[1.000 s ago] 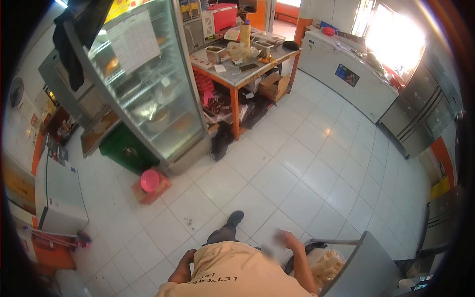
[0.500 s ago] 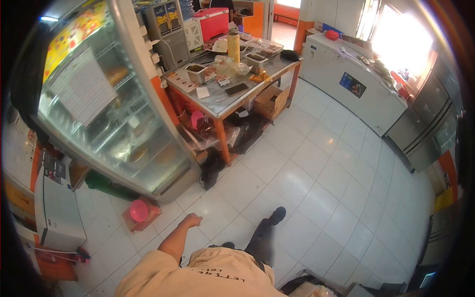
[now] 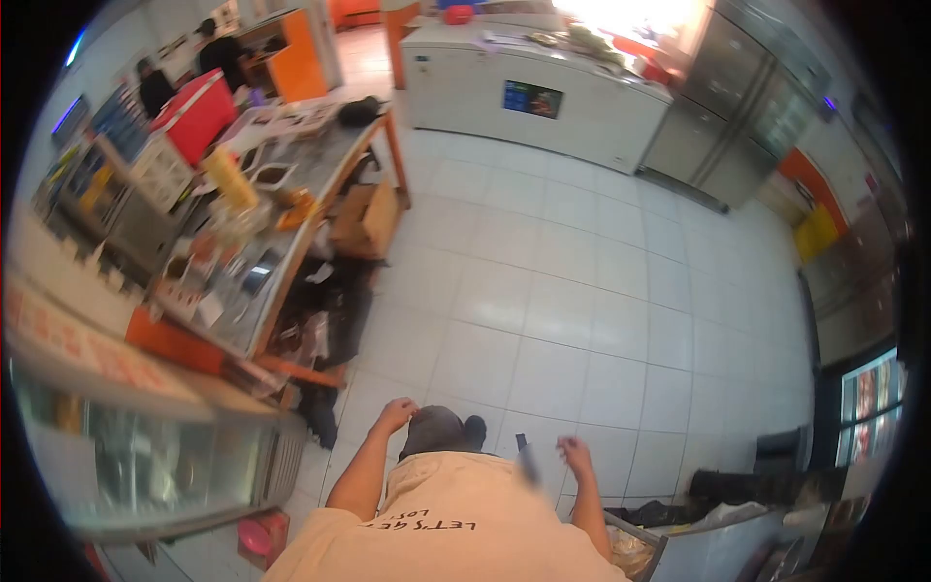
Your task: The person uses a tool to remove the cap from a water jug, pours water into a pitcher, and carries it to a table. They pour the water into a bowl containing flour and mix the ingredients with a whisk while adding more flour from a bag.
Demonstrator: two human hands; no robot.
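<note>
My left hand [image 3: 396, 415] hangs in front of my body beside my dark-clad knee, fingers loosely bent and slightly apart, with nothing visible in it. Out to the other side, my right hand [image 3: 574, 454] is held away from my body, its fingers apart and holding nothing. Both are over the white tiled floor [image 3: 562, 301], touching no object. The nearest furniture to my left hand is a cluttered work table [image 3: 330, 184] carrying a yellow bottle [image 3: 233, 177], a phone [image 3: 262, 272] and plastic bags.
A glass-door fridge [image 3: 281, 466] stands close at left, near a pink bowl [image 3: 255, 536]. A cardboard box [image 3: 367, 221] sits under the table. Ahead are a white chest freezer [image 3: 465, 92] and a steel fridge [image 3: 713, 116]. Two people [image 3: 221, 53] are in the far left background.
My view has turned right and moved forward; the glass-door fridge and table now lie further left. My right hand has come into view, and a knee is raised beside my left hand.
</note>
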